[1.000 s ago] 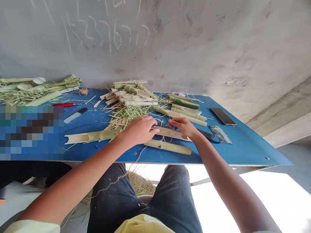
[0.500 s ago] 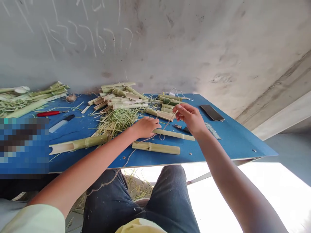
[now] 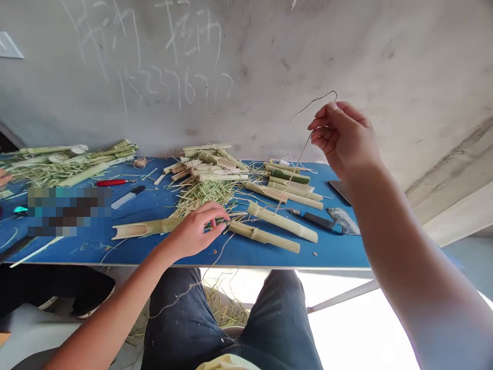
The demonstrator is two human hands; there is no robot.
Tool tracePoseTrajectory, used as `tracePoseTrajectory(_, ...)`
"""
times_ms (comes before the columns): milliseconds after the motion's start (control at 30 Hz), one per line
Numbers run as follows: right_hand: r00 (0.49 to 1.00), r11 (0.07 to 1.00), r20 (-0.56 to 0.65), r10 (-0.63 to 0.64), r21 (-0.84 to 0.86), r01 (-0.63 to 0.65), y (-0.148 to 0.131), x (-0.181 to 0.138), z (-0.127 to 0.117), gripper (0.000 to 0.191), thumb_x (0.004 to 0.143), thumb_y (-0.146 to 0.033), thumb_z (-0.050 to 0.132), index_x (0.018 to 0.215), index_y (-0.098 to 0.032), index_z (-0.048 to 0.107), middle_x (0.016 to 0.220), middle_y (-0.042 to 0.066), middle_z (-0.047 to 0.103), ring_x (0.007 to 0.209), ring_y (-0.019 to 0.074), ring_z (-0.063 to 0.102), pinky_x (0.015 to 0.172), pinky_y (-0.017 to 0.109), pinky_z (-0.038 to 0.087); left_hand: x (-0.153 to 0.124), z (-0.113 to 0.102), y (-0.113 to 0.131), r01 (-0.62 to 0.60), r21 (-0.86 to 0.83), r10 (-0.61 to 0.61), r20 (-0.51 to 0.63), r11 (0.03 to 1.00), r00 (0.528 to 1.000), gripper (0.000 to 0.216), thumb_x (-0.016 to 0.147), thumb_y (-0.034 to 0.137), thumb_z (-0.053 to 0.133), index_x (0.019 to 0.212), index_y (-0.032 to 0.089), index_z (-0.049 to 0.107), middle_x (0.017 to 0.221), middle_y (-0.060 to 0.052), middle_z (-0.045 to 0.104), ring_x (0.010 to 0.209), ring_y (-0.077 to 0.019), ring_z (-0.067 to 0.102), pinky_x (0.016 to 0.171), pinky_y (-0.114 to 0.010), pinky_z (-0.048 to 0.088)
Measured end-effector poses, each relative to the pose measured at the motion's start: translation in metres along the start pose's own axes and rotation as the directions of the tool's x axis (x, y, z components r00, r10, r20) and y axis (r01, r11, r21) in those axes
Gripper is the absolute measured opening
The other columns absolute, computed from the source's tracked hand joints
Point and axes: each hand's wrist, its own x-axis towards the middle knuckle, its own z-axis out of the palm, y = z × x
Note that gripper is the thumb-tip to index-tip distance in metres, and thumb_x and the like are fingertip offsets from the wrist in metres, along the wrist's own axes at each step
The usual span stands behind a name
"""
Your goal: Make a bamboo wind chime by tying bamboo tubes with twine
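Observation:
My right hand (image 3: 342, 131) is raised in front of the wall, pinching a thin twine (image 3: 296, 163). The twine's loose end curls above the fingers, and the rest runs down to a half-round bamboo piece (image 3: 283, 223) on the table. My left hand (image 3: 202, 226) is low over the table, thumb and fingertips closed at the left end of a second bamboo piece (image 3: 265, 238). Exactly how they grip it is partly hidden. More twine hangs from near this end over the table edge onto my leg.
A blue-handled tool (image 3: 321, 222) lies right of the bamboo pieces, near a phone (image 3: 339, 192). Bamboo offcuts (image 3: 215, 164) and shavings (image 3: 208, 194) are heaped behind. A knife (image 3: 129, 197) and a red-handled tool (image 3: 111, 182) lie left. Another person's hand (image 3: 3, 178) shows at far left.
My right hand has risen high and to the right, drawing the twine up. My left hand has moved left and down, and the two front bamboo pieces have shifted. The view has also turned.

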Motion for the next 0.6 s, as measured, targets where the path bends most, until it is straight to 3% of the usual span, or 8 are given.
tracePoseTrajectory(100, 1.0, 0.997, 0.017, 0.001, -0.083, 0.0, -0.006, 0.006, 0.002, 0.027, 0.099, -0.044, 0.073, 0.08, -0.025, 0.069, 0.077, 0.0, 0.071, 0.061, 0.0109, 0.062, 0.059, 0.024, 0.053, -0.029, 0.0, -0.005, 0.031, 0.011, -0.031, 0.003, 0.999, 1.0, 0.019, 0.104, 0.034, 0.056, 0.113, 0.026, 0.071, 0.121, -0.005, 0.067, 0.08, -0.0151, 0.067, 0.082, -0.035, 0.059)
tracePoseTrajectory(200, 1.0, 0.992, 0.016, 0.002, -0.127, 0.0, -0.014, 0.009, 0.002, 0.028, 0.098, -0.045, 0.074, 0.078, -0.026, 0.07, 0.076, 0.0, 0.071, 0.061, 0.0116, 0.062, 0.06, 0.026, 0.053, -0.029, -0.002, -0.008, 0.044, 0.034, -0.044, 0.003, 0.998, 0.999, 0.021, 0.104, 0.036, 0.057, 0.114, 0.025, 0.07, 0.119, -0.005, 0.069, 0.081, -0.0164, 0.068, 0.083, -0.036, 0.059)
tracePoseTrajectory(333, 0.999, 0.988, 0.026, 0.024, -0.153, -0.019, -0.024, 0.008, 0.003, 0.03, 0.099, -0.043, 0.074, 0.078, -0.023, 0.068, 0.074, -0.001, 0.069, 0.058, 0.0093, 0.06, 0.057, 0.023, 0.052, 0.019, 0.005, 0.004, 0.025, 0.143, -0.027, 0.009, 0.989, 1.0, 0.03, 0.103, 0.042, 0.056, 0.123, 0.023, 0.067, 0.125, -0.007, 0.07, 0.095, -0.0221, 0.071, 0.089, -0.039, 0.058)
tracePoseTrajectory(467, 0.997, 0.983, 0.035, 0.067, -0.174, -0.06, -0.032, -0.002, 0.002, 0.03, 0.103, -0.04, 0.07, 0.081, -0.02, 0.065, 0.073, -0.002, 0.067, 0.057, 0.0066, 0.059, 0.056, 0.019, 0.05, 0.084, 0.038, 0.02, -0.085, 0.256, 0.038, 0.184, 0.963, 0.982, 0.04, 0.102, 0.045, 0.057, 0.134, 0.022, 0.065, 0.138, -0.01, 0.068, 0.123, -0.0279, 0.067, 0.102, -0.038, 0.054)
tracePoseTrajectory(600, 0.993, 0.98, 0.062, 0.101, -0.18, -0.088, -0.037, -0.017, -0.006, 0.028, 0.102, -0.04, 0.072, 0.083, -0.019, 0.066, 0.075, -0.001, 0.067, 0.06, 0.0066, 0.061, 0.059, 0.018, 0.051, 0.127, 0.079, 0.014, -0.108, 0.298, -0.003, 0.349, 0.948, 0.937, 0.032, 0.098, 0.044, 0.062, 0.117, 0.021, 0.075, 0.122, -0.011, 0.077, 0.113, -0.0305, 0.071, 0.094, -0.037, 0.055)
